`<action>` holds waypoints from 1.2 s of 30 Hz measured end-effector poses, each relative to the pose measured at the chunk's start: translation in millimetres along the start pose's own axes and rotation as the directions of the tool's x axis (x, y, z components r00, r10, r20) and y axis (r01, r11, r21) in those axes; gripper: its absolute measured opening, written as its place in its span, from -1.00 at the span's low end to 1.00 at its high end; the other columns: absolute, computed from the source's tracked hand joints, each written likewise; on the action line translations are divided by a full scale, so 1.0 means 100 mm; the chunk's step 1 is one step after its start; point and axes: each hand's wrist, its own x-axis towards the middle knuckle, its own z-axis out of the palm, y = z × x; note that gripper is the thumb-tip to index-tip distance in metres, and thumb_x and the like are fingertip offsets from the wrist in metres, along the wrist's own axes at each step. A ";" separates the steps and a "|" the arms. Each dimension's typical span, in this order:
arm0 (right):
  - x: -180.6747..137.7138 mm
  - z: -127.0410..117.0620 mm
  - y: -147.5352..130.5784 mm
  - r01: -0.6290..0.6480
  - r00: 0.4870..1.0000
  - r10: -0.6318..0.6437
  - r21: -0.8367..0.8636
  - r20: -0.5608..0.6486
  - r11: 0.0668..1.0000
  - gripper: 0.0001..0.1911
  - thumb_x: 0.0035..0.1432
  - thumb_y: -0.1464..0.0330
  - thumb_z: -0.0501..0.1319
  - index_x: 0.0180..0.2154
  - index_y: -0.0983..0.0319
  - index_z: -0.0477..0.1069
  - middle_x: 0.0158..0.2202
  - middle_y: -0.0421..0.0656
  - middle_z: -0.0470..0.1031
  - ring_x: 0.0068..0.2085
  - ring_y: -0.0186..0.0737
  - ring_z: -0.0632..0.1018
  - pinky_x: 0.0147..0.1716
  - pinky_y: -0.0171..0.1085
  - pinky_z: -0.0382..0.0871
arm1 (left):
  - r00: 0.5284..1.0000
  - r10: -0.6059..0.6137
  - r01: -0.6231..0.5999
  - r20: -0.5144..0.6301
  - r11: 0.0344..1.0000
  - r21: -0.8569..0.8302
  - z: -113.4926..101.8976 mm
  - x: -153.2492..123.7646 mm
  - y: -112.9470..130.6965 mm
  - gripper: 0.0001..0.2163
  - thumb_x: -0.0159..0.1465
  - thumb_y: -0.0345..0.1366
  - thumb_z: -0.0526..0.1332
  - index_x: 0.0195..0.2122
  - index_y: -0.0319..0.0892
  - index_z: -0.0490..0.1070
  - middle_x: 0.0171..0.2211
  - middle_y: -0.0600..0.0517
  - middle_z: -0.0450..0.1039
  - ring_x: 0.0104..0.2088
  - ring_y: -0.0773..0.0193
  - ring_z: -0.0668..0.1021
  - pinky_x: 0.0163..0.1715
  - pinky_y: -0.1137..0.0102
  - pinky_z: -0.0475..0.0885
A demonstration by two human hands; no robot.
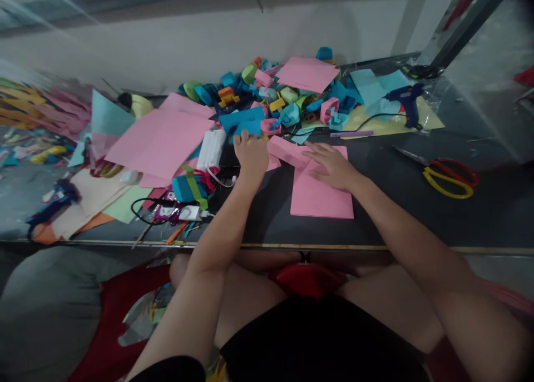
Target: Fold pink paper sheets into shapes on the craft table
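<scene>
My right hand [334,166] lies with fingers spread on a stack of pink paper sheets [321,198] near the middle of the dark table. A folded pink paper strip [287,151] sits at the stack's upper left, its right end close to my right fingertips. My left hand [252,154] is at the edge of the pile, fingers bent down and close together beside a blue paper piece [242,118]. Whatever is under those fingers is hidden. Scissors [448,177] with red and yellow handles rest to the right, apart from both hands.
Small folded paper pieces [287,98] in several colours are heaped at the back. Large pink sheets [162,134], a white power bank [211,148] and a cable lie left. One blue glue gun [409,101] stands back right, another glue gun [58,198] far left. A purple stick [351,133] lies behind my right hand.
</scene>
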 end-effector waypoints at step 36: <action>-0.13 -0.12 0.35 -0.667 0.680 0.634 0.051 -0.367 0.744 -0.75 -0.01 0.25 0.41 -0.30 0.27 0.59 -0.23 0.08 0.56 0.00 0.29 0.57 0.13 0.30 0.40 | 0.684 0.669 -0.534 0.290 0.730 -0.426 0.14 -0.17 0.35 -0.47 0.46 -0.07 0.11 0.40 -0.14 0.30 0.39 -0.15 0.32 0.41 -0.01 0.34 0.43 0.01 0.21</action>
